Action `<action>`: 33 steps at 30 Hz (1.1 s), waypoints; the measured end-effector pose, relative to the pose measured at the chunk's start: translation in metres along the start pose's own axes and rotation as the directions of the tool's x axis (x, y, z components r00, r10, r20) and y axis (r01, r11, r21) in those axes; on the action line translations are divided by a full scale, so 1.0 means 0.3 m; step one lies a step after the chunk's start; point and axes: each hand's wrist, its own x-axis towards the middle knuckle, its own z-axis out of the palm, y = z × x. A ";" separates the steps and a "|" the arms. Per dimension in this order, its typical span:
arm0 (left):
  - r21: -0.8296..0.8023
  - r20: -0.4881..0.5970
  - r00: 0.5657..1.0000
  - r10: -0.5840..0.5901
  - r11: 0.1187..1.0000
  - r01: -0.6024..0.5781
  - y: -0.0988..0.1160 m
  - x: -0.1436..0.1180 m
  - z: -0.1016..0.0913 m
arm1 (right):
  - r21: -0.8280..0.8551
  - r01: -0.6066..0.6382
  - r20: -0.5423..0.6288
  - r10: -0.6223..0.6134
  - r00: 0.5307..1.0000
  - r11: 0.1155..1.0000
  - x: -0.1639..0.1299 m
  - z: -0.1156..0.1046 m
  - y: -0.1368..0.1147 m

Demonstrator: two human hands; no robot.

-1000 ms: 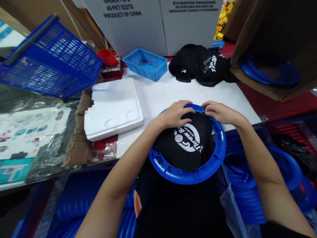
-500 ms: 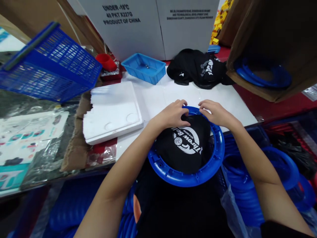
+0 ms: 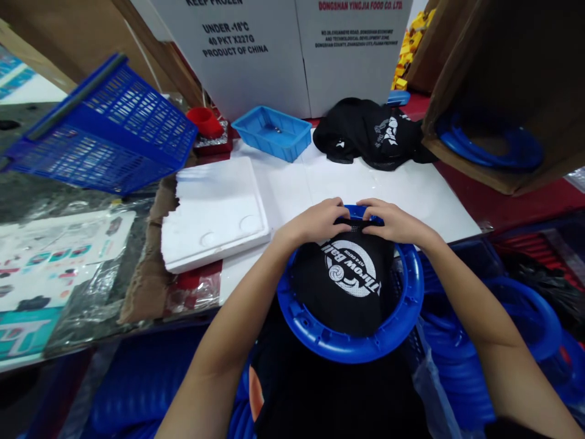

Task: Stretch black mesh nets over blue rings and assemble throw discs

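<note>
A blue plastic ring rests at the table's near edge, tilted against my body. Inside it lies black mesh fabric with a white "Throw Ball" print. My left hand pinches the fabric's far edge near the top of the ring. Close beside it, my right hand is closed on the same edge, thumb below and fingers over the ring's far side. The fingertips partly hide the fabric's edge and the rim there.
Beyond the ring are a light-blue tray holding small parts and a pile of black printed fabric. A white foam block and blue basket are at left. Right stands a cardboard box with blue rings inside.
My right hand has moved left from the ring's rim onto the fabric's far edge, closing its fingers there. Both hands are now nearer each other. The view has shifted slightly.
</note>
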 end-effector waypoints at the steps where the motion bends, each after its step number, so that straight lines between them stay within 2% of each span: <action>1: -0.062 0.030 0.999 0.028 0.998 -0.027 -0.012 0.002 -0.013 | 0.074 0.005 -0.004 -0.005 1.000 0.997 0.002 -0.003 0.000; 4: -0.247 0.062 0.995 0.075 0.967 -0.057 -0.044 0.004 -0.039 | 0.313 -0.035 -0.001 0.038 0.999 0.949 0.003 -0.001 0.007; 6: -0.344 0.010 1.000 0.012 0.939 -0.008 -0.056 0.000 -0.039 | 0.414 -0.090 -0.002 0.100 0.995 0.906 0.002 0.004 0.012; 9: -0.419 -0.061 0.992 -0.110 0.905 0.074 -0.061 -0.011 -0.023 | 0.434 -0.131 -0.025 0.157 0.987 0.891 0.001 0.010 0.011; 16: -0.448 -0.059 0.992 -0.110 0.891 0.072 -0.077 -0.032 -0.020 | 0.275 -0.086 -0.087 0.114 0.990 0.958 0.012 0.010 -0.014; 19: -0.441 -0.070 0.990 -0.126 0.894 0.082 -0.082 -0.032 -0.014 | 0.196 -0.051 -0.043 0.061 0.997 0.979 0.026 -0.006 -0.020; 22: -0.432 -0.096 0.989 -0.116 0.899 0.064 -0.084 -0.031 -0.001 | 0.108 -0.061 0.026 0.058 0.998 0.992 0.049 -0.032 -0.026; 25: -0.385 -0.137 0.985 -0.106 0.922 0.046 -0.090 -0.031 0.010 | 0.010 -0.076 0.078 0.075 0.994 0.997 0.077 -0.048 -0.032; 28: -0.356 -0.120 0.989 -0.091 0.933 0.042 -0.103 -0.029 0.014 | -0.102 -0.062 0.118 0.074 0.990 0.993 0.098 -0.033 -0.038; 33: -0.327 -0.134 0.987 -0.085 0.944 0.037 -0.117 -0.028 0.017 | -0.299 -0.074 0.068 0.099 0.993 0.951 0.097 0.006 -0.057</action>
